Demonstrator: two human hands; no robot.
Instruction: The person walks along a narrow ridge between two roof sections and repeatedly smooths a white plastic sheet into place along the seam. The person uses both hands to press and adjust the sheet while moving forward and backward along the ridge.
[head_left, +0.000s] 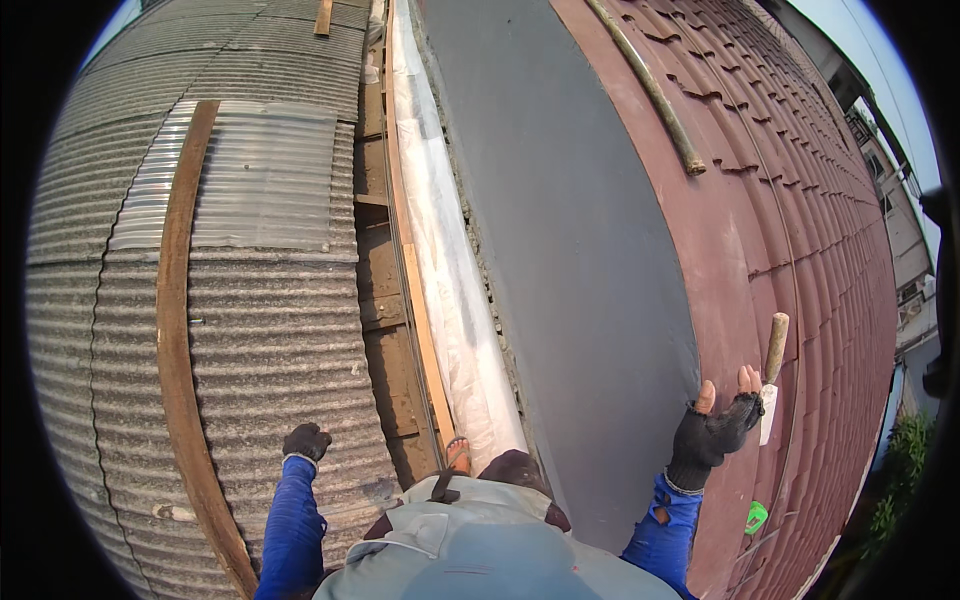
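My left hand (pixel 308 442), in a dark glove, is curled closed above the grey corrugated roof sheets (pixel 290 330); nothing shows in it. On the right, my right hand (pixel 712 430) wears a dark fingerless glove, its thumb and fingertips apart. It is over the reddish roof border (pixel 690 260), beside the dark grey coated strip (pixel 580 250). Just right of its fingers is a flat-bladed scraper (pixel 768 410) with a wooden handle, which seems to lie on the tiles. Whether the hand touches it, I cannot tell.
A long wooden plank (pixel 175 300) crosses the corrugated sheets and a translucent panel (pixel 265 180). Between the roofs run an open gap (pixel 385 350) and white sheeting (pixel 440 250), near my sandalled foot (pixel 458 455). A pole (pixel 650 85) and a small green object (pixel 756 517) lie by red tiles (pixel 820 250).
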